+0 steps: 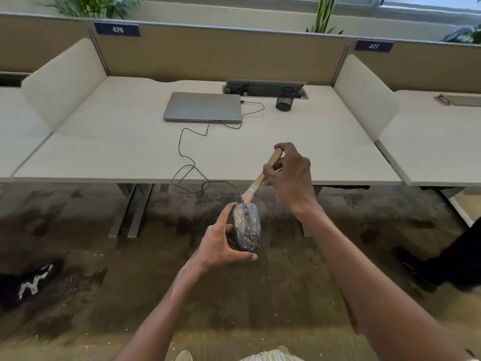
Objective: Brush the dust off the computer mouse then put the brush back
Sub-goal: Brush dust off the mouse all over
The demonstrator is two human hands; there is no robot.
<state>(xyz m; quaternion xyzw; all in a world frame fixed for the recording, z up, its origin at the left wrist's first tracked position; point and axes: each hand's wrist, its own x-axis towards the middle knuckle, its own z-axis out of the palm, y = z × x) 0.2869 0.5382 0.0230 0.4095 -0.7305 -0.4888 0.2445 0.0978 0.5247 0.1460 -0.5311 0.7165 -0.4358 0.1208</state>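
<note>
My left hand (221,246) grips a dark computer mouse (246,227) streaked with pale dust, held in the air in front of the desk edge, over the carpet. My right hand (289,175) holds a small brush (260,179) by its wooden handle. The brush slants down and to the left, and its bristles touch the front end of the mouse near the scroll wheel. A thin black cable (187,162) runs from the mouse up over the desk to a closed grey laptop (203,106).
A black mesh pen cup (285,99) stands on the white desk (104,142) at the back right, beside an open cable hatch (263,87). White side dividers flank the desk. A person's dark shoe (416,269) is on the carpet at right, and a dark object (28,282) lies at left.
</note>
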